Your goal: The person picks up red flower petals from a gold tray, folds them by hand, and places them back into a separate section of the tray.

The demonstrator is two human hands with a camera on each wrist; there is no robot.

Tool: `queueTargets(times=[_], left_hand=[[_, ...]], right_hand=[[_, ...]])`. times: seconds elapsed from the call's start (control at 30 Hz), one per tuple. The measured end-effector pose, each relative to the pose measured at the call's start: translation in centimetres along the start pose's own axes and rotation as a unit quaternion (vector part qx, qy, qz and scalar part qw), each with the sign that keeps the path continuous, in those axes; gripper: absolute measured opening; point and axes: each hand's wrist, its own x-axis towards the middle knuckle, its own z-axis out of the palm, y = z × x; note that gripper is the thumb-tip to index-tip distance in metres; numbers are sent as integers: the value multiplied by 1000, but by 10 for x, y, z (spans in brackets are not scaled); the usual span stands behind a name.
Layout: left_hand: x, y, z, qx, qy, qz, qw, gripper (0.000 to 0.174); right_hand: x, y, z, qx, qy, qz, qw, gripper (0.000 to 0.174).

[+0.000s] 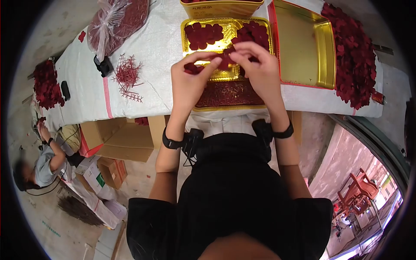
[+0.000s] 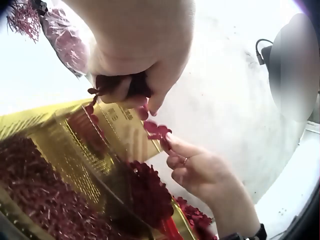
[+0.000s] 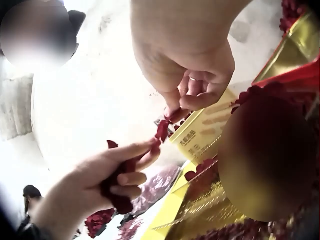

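Both hands meet over a gold tray [image 1: 183, 45]. A dark red flower-shaped piece [image 1: 225, 60] spans the gap between their fingertips. My left hand [image 1: 189, 82] pinches its near side and keeps more dark red flower pieces [image 3: 119, 192] tucked in the palm under curled fingers. On the other side, the thumb and fingers of my right hand [image 1: 265, 73] pinch the piece, as the left wrist view also shows. Flower pieces [image 1: 203, 35] lie in the tray's back left, with a second pile [image 1: 252, 34] at back right. Short red sprigs [image 1: 229, 94] fill its front compartment.
An open gold box [image 1: 303, 43] with red edges stands right of the tray, beside a large heap of flower pieces [image 1: 355, 60]. Left lie loose red sprigs [image 1: 128, 73], a plastic bag [image 1: 117, 26] and a black device [image 1: 102, 66]. Another person [image 1: 45, 162] works far left.
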Motion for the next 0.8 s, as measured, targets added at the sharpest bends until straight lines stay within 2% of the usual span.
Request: queueTargets(times=[0.07, 0.1, 0.13, 0.2, 0.23, 0.33, 0.37, 0.47, 0.53, 0.6, 0.63, 0.73, 0.8], left_hand=[[7, -8, -4, 20, 49, 7, 999, 15], [7, -2, -5, -5, 65, -14, 998, 18], [9, -5, -8, -91, 46, -42, 994, 23], [11, -12, -17, -257, 11, -100, 961, 34], [11, -12, -17, -250, 2, -114, 962, 45], [5, -7, -17, -365, -98, -128, 917, 60], [7, -10, -17, -342, -104, -146, 922, 72], [1, -3, -11, -347, -127, -137, 919, 74], [-3, 2, -9, -311, -132, -160, 928, 78], [-11, 12, -4, -271, -108, -182, 939, 80], [-13, 15, -4, -256, -121, -202, 938, 83], [-15, 17, 3, -210, -121, -197, 950, 86], [-16, 12, 2, -179, -153, -190, 953, 88]], right_hand=[[19, -2, 0, -68, 36, -63, 995, 21], [30, 0, -1, -77, 24, -53, 995, 23], [40, 4, -3, -85, 12, -41, 995, 26], [49, 11, 1, -171, 55, -76, 981, 29], [52, 13, 3, -212, 74, -95, 970, 30], [46, 9, 4, -229, 108, -142, 957, 33], [40, 5, 3, -219, 102, -118, 963, 26], [23, -9, 1, -54, -42, -79, 995, 18], [4, -30, 7, 33, -92, -24, 995, 13], [-3, -50, 9, -45, -91, -149, 984, 14], [-4, -54, 8, -68, -100, -156, 980, 14], [-5, -58, 6, -119, -123, -178, 969, 15], [-5, -53, 8, -129, -133, -188, 965, 16]])
